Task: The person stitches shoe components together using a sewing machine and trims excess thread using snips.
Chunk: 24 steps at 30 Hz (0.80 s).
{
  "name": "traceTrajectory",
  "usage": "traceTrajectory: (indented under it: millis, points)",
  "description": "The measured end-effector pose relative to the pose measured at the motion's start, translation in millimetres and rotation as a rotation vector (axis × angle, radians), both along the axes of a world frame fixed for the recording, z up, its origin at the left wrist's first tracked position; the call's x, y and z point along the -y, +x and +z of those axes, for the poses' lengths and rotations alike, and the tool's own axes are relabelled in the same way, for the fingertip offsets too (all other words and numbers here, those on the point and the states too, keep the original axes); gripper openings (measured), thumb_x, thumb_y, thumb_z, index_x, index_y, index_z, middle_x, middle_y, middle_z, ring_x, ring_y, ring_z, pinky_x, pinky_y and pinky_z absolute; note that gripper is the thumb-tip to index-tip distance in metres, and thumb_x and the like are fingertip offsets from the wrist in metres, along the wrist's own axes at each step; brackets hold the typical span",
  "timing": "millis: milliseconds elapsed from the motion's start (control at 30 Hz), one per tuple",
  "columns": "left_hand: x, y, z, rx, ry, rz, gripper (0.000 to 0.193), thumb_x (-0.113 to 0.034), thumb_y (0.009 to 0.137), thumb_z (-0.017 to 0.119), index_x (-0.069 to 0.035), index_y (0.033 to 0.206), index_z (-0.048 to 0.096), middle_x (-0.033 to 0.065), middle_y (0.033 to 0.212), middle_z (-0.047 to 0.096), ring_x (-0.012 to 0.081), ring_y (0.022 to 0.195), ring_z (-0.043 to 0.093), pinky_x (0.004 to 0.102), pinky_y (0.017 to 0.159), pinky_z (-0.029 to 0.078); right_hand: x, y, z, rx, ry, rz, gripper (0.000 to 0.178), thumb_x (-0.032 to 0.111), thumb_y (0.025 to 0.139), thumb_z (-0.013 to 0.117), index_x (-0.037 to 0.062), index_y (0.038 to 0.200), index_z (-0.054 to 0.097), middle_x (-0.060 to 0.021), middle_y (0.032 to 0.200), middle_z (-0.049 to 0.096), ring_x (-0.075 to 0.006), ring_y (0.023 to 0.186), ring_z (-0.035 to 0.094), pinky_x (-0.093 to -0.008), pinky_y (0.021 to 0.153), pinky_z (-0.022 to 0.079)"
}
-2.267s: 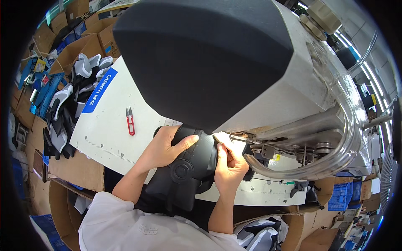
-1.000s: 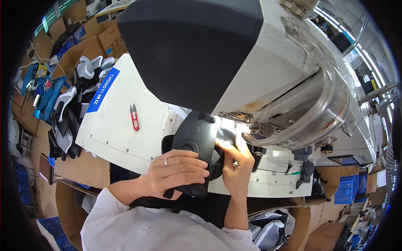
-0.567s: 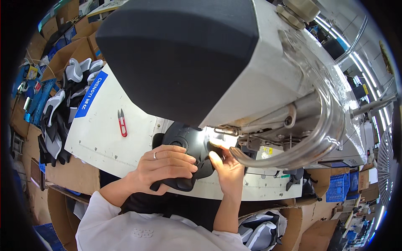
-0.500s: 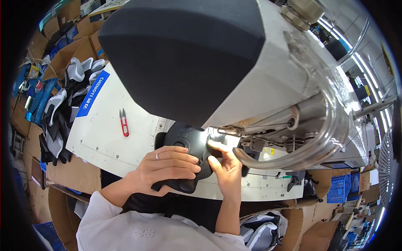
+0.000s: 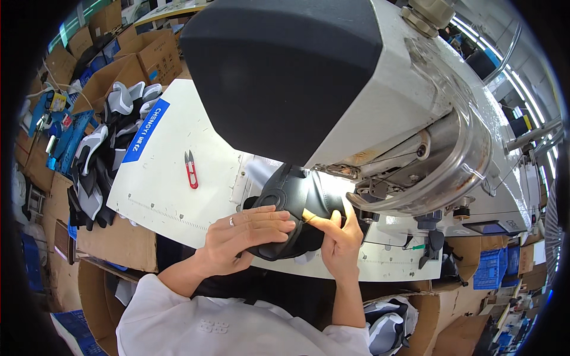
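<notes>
A black moulded piece of sewn material (image 5: 291, 184), curved and with a round raised detail, lies under the head of a large sewing machine (image 5: 409, 89). My left hand (image 5: 249, 234), with a ring on one finger, rests over the piece's near left part, fingers together and thumb lower down against it. On the right, my right hand (image 5: 341, 240) holds the near right edge, its thumb reaching left across the material and a fingertip close to the machine's lower parts. The needle area is partly hidden by the machine head.
Red-handled thread snips (image 5: 191, 172) lie on the white table (image 5: 172, 139). Black, grey and white pieces (image 5: 95, 160) are heaped at the left; more sit in a cardboard box (image 5: 424, 314) at lower right. Blue crates (image 5: 490, 267) stand at the right.
The whole view has shifted, so the table sits farther right. The black piece has turned and shows more surface near the machine. My right thumb now stretches left across it.
</notes>
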<state>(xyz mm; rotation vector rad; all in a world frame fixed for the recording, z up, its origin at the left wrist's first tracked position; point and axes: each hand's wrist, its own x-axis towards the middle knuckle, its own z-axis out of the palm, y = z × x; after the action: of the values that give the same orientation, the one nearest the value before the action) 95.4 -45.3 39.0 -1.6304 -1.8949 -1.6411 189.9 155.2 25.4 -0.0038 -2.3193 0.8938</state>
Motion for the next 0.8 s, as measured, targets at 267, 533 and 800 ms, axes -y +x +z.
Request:
traceTrajectory:
  millis: [267,533,800]
  points:
    - [-8,-6,1,-0.117,0.001,0.013,0.047,0.013,0.058,0.048,0.0,0.1,0.065,0.0106,0.107,0.07,0.0282,0.109,0.064,0.043,0.102,0.048,-8,-5,2,-0.009,0.114,-0.037,0.027,-0.004,0.082,0.054,0.0109,0.092,0.075,-0.0128,0.084,0.063,-0.0284,0.073,0.058,-0.0369,0.067,0.045]
    - [-13,-21,-1,-0.166,-0.021,0.029,0.046,0.011,0.058,0.05,-0.001,0.099,0.065,0.0087,0.106,0.069,0.0282,0.108,0.064,0.0413,0.102,0.048,-21,-5,-18,0.189,0.057,-0.095,0.025,0.0,0.07,0.061,0.0036,0.093,0.07,-0.0133,0.085,0.067,-0.0379,0.082,0.061,-0.0449,0.075,0.048]
    - [-11,-31,-5,-0.208,-0.106,0.025,0.051,0.012,0.056,0.055,-0.005,0.103,0.066,0.0049,0.109,0.069,0.0268,0.109,0.064,0.0395,0.102,0.05,-7,-14,-24,-0.017,-0.34,-0.197,0.023,-0.006,0.091,0.05,0.0031,0.093,0.072,-0.0001,0.068,0.058,-0.0039,0.062,0.041,-0.0221,0.054,0.033]
